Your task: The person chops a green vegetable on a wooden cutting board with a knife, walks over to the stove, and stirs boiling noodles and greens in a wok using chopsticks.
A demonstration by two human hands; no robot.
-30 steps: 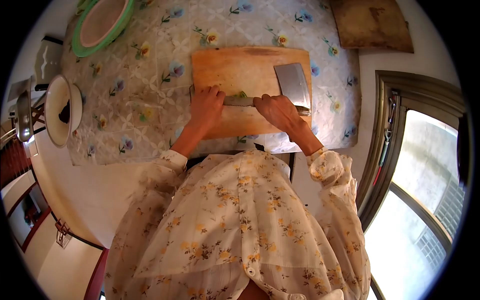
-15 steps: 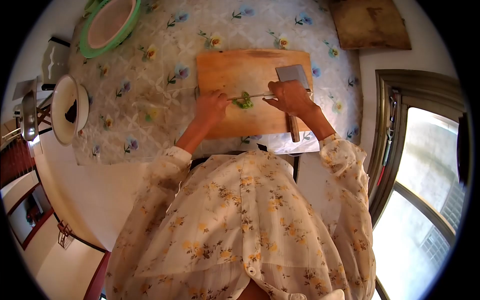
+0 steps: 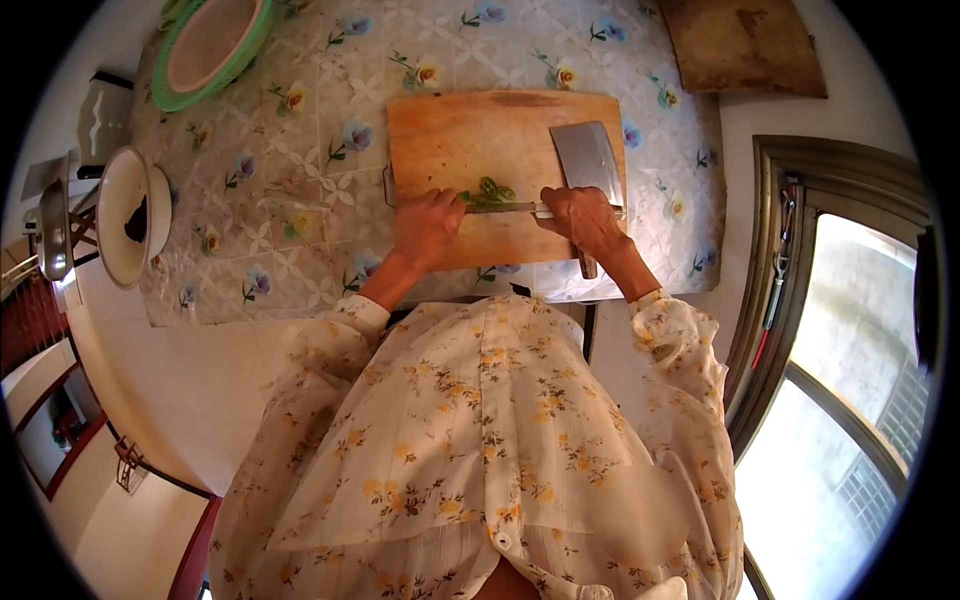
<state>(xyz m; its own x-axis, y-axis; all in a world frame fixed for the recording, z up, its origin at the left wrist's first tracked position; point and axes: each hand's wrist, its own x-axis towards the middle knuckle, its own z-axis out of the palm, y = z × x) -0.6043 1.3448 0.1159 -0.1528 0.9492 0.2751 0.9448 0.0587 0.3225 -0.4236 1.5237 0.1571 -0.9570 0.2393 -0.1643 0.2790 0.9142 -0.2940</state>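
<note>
My right hand is wrapped round the pale handle of a narrow knife, whose blade points left across the wooden cutting board. My left hand is closed at the blade's tip end; what its curled fingers hold is hidden. Cut green vegetable pieces lie along the blade's far side, close to my left fingertips. A cleaver rests on the right part of the board. Its broad blade shows beyond my right hand, and its wooden handle passes beneath that hand toward me.
A green-rimmed basin stands at the table's far left. Nearer on the left is a white bowl with something dark inside. Another wooden board is at the far right. A flowered plastic cloth covers the table.
The knife has shifted slightly toward me and lies more level. The green pieces are now spread beyond the blade, and more of the cleaver's blade shows.
</note>
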